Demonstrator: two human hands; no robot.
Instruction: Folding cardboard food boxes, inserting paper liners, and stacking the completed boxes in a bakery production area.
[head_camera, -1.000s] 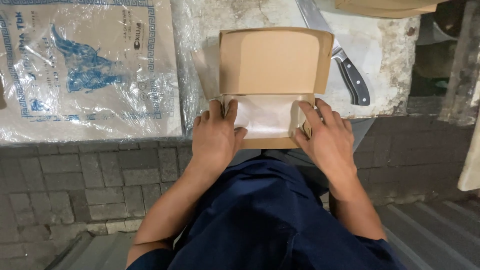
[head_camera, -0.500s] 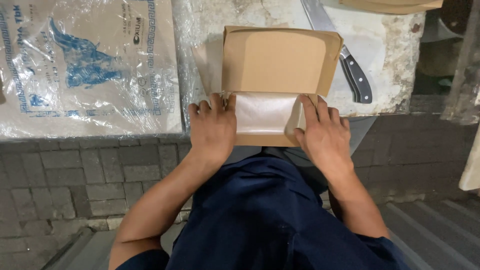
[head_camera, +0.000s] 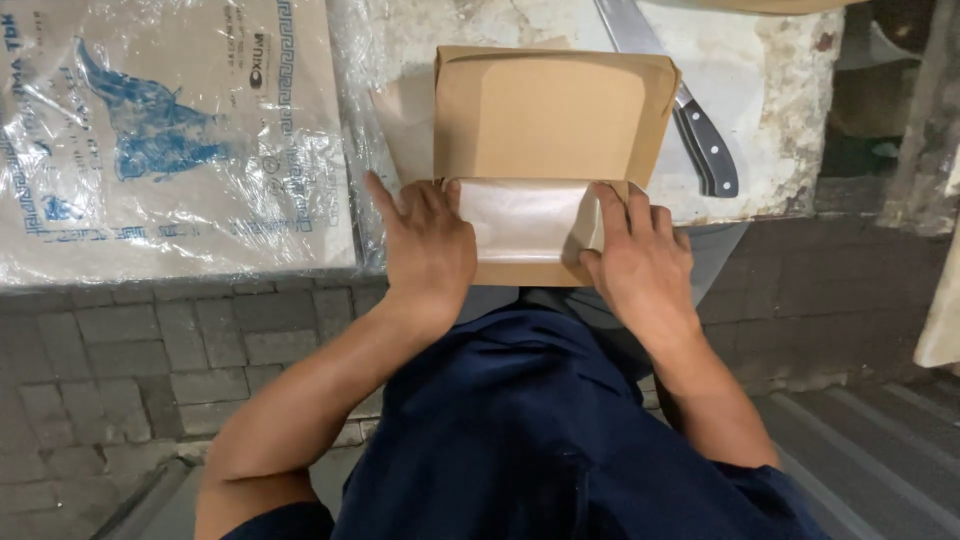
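Nearest, left hand (head_camera: 428, 245) and right hand (head_camera: 640, 262) pressed flat, fingers together and extended, on the two ends of a flat brown paper-wrapped parcel (head_camera: 550, 120) with a glossy pale inner flap (head_camera: 525, 220), parcel lying at the near edge of a worn white stone slab (head_camera: 770, 100). Just right of parcel, black-handled steel knife (head_camera: 700, 140); well left, plastic-wrapped printed paper sack with blue picture (head_camera: 160, 140)
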